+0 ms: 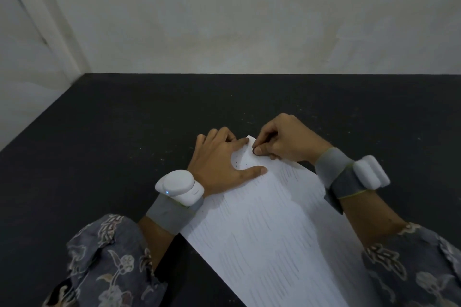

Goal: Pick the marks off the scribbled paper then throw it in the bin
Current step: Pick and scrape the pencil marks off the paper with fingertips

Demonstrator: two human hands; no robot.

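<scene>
- Pressing your left hand point(219, 159) flat, fingers spread, you pin the paper point(269, 227) to the tabletop point(124, 132) so it can't slide.
- Your right hand point(282, 142) pinches a dark mark point(255, 151) at the far corner, probably lifting it off.

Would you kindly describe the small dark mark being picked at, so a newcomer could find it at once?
Start at the black table, where a white paper covered in thin pencil strokes lies. Follow it to its far corner, which the left hand presses flat. There the right hand pinches the dark mark, the only bold curved line among faint straight strokes.
</scene>
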